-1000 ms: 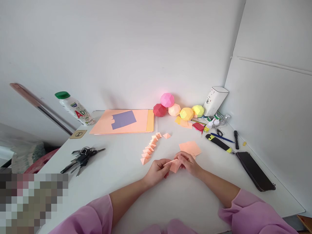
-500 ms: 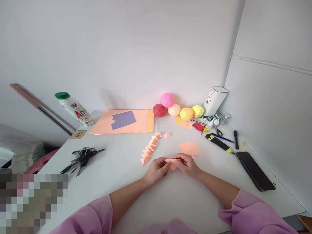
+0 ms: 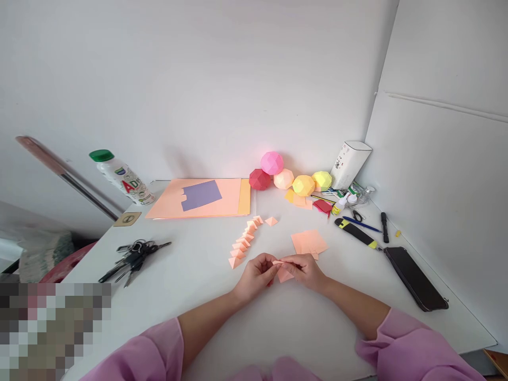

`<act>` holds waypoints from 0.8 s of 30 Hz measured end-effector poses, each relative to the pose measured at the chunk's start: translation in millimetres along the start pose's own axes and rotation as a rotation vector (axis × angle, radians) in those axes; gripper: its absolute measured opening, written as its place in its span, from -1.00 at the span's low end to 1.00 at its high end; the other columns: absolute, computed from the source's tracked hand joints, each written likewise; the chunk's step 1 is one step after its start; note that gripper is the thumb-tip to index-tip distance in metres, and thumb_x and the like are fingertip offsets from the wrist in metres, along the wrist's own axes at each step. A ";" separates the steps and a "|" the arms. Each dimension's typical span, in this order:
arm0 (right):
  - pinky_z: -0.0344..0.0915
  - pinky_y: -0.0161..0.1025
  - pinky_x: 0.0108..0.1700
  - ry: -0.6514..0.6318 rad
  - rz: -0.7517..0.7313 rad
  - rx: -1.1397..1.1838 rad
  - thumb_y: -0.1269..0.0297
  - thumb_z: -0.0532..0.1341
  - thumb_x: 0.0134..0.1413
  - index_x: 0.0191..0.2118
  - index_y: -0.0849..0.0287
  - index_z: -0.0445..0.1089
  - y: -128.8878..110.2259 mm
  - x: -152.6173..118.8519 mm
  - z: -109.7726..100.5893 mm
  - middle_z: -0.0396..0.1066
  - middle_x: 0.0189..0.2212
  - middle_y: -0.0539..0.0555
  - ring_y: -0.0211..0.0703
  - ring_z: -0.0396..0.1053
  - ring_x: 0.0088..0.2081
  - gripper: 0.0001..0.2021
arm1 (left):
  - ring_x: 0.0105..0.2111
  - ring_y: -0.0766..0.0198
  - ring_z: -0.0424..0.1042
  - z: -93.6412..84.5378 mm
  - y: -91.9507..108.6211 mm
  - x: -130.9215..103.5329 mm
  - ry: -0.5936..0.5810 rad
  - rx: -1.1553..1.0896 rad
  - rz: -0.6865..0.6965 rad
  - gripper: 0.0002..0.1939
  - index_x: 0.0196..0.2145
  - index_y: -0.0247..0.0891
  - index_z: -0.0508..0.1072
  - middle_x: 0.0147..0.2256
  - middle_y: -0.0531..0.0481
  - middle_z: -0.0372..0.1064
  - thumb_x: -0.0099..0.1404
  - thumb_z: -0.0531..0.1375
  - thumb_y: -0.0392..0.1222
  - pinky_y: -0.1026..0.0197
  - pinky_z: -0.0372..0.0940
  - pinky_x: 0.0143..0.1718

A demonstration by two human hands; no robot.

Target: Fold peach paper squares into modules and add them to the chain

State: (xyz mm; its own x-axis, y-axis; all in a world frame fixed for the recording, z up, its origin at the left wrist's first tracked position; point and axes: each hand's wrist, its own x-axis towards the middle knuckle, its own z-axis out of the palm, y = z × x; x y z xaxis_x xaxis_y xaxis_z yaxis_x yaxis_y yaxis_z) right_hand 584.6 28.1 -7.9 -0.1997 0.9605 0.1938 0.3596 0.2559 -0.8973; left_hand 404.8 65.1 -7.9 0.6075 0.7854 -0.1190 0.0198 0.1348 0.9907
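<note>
A small peach paper piece (image 3: 284, 275) is held between both hands over the near part of the table. My left hand (image 3: 257, 276) pinches its upper left edge, thumb and fingers together. My right hand (image 3: 305, 271) pinches it from the other side, so most of the paper is covered. Beyond my left hand runs a curved row of folded peach paper pieces (image 3: 243, 242), with one single folded piece (image 3: 271, 221) apart at its far end. Flat peach paper pieces (image 3: 308, 241) lie just beyond my right hand.
Faceted paper balls (image 3: 304, 186) line the wall. Peach sheets (image 3: 166, 203) carry a purple paper (image 3: 201, 195) at the back left, beside a bottle (image 3: 123, 177). Keys (image 3: 135, 259) lie left. A utility knife (image 3: 357, 234), glue bottle (image 3: 339, 205) and black phone-shaped object (image 3: 415, 278) are right.
The paper piece has been turned and its top edge pressed between the fingers, and a lower flap now hangs down. My right fingers have slid left, nearer to my left hand.
</note>
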 end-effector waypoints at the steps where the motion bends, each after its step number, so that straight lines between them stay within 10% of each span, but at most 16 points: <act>1: 0.00 -0.34 -0.58 -0.003 0.006 -0.006 0.11 0.09 0.14 -0.23 0.21 0.50 -0.4 -0.1 -0.1 0.29 -0.63 -0.01 -0.33 0.02 -0.62 -0.67 | -0.65 0.45 0.19 0.1 0.2 0.2 0.005 -0.014 0.000 -0.70 -0.37 -0.28 0.30 -0.60 0.15 0.19 0.18 0.15 0.04 0.36 0.09 -0.61; 24: 0.04 -0.36 -0.57 0.052 0.004 -0.028 0.10 0.07 0.15 -0.19 0.27 0.39 6.1 -1.1 2.1 0.11 -0.68 -0.09 -0.35 0.00 -0.63 -0.67 | -0.63 0.41 0.20 0.5 4.2 0.7 0.005 0.024 -0.050 -0.68 -0.44 -0.26 0.25 -0.64 0.16 0.19 0.21 0.10 0.07 0.34 0.11 -0.57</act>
State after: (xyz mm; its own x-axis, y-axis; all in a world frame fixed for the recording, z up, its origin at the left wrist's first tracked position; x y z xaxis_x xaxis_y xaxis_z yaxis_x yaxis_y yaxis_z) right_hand 585.0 28.3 -14.4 -0.1510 0.9657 0.2113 0.3863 0.2544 -0.8866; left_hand 405.7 65.9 -3.8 0.6011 0.7812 -0.1687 0.0691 0.1594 0.9848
